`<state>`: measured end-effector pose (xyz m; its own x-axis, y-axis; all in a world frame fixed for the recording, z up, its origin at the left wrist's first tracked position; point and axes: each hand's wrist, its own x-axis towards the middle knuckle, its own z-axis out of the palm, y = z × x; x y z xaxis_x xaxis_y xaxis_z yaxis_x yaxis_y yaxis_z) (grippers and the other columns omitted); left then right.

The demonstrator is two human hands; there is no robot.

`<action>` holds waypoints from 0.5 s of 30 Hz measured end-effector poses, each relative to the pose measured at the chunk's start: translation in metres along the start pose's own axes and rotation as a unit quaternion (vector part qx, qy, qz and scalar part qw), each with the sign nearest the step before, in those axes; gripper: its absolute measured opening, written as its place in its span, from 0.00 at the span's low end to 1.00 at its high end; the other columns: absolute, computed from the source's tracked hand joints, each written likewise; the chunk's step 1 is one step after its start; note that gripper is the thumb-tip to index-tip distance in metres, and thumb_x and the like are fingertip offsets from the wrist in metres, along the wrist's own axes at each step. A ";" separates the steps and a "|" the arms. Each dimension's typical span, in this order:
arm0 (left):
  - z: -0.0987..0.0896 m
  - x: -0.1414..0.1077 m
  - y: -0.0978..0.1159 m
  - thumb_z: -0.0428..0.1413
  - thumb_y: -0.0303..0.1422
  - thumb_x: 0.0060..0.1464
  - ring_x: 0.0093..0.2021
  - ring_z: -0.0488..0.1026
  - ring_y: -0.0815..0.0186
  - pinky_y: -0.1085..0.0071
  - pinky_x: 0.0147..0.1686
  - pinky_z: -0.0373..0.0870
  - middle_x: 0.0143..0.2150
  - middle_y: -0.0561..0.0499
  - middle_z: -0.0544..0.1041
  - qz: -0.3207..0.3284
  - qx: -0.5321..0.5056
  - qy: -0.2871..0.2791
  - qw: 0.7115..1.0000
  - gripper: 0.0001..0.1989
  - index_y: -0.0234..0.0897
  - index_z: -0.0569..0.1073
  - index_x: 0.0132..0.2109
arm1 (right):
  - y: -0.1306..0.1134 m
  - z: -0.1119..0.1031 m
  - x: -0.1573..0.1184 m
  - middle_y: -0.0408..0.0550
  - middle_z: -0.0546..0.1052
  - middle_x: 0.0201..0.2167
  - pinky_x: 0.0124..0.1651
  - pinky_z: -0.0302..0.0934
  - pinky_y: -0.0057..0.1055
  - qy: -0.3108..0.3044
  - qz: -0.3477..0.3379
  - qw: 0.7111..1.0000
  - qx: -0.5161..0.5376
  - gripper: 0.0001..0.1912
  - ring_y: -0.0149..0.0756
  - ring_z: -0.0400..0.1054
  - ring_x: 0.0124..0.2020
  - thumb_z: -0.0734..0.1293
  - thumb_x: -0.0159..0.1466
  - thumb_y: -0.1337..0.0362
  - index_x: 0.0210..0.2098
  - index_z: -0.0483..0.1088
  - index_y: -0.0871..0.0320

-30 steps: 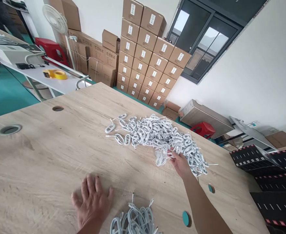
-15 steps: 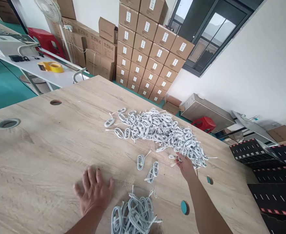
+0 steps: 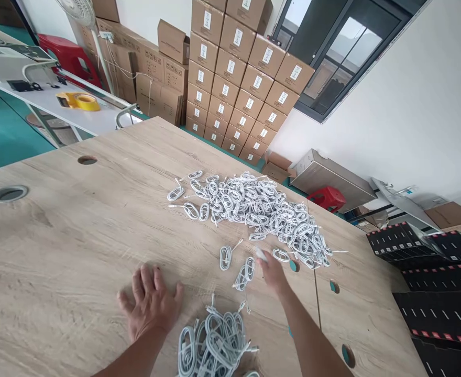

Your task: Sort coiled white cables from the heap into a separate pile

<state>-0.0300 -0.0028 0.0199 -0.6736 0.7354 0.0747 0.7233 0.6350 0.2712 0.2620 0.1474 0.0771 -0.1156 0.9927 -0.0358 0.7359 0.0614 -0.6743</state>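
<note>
Your right hand (image 3: 272, 275) has moved away from the big heap and now sits lower on the table, to the left of where it was. Its fingertips (image 3: 262, 263) pinch together on a small white cable plug (image 3: 260, 254). Just left of that hand lie two small coiled white cables (image 3: 226, 257), and just right of it a loose coil (image 3: 281, 255) sits at the edge of the heap of coiled white cables (image 3: 250, 209). Your left hand (image 3: 150, 301) is spread flat, palm down, on the pale wood-grain table (image 3: 57, 225). Below and to the right of it, a bundle of coiled grey-white cables (image 3: 212, 340) runs off the bottom of the view. Beyond the table, stacked cardboard cartons (image 3: 230, 68) rise against the wall.
</note>
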 end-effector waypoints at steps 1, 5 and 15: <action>0.000 0.000 0.000 0.39 0.46 0.63 0.78 0.38 0.52 0.42 0.73 0.27 0.78 0.36 0.50 0.000 -0.002 0.001 1.000 0.38 0.26 0.59 0.72 | -0.004 0.010 -0.003 0.53 0.82 0.45 0.55 0.65 0.41 -0.020 -0.007 1.000 -0.015 0.22 0.48 0.75 0.49 0.60 0.63 0.57 0.51 0.76 0.55; -0.002 0.000 0.001 0.41 0.45 0.63 0.78 0.38 0.51 0.42 0.74 0.27 0.78 0.37 0.49 -0.006 0.005 -0.015 1.000 0.38 0.26 0.58 0.72 | -0.013 0.030 -0.027 0.51 0.82 0.43 0.54 0.65 0.40 -0.120 -0.012 0.992 0.026 0.17 0.46 0.73 0.47 0.61 0.63 0.58 0.46 0.77 0.55; -0.003 0.000 0.000 0.39 0.46 0.63 0.78 0.39 0.51 0.43 0.73 0.26 0.77 0.36 0.51 -0.003 -0.015 -0.003 1.000 0.38 0.25 0.60 0.72 | -0.004 -0.020 0.006 0.56 0.78 0.49 0.55 0.65 0.41 -0.072 0.012 0.994 -0.085 0.15 0.48 0.71 0.54 0.62 0.63 0.66 0.46 0.76 0.57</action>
<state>-0.0306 -0.0033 0.0231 -0.6763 0.7337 0.0666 0.7148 0.6316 0.3003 0.2717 0.1551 0.0939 -0.1811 0.9697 -0.1639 0.8404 0.0661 -0.5379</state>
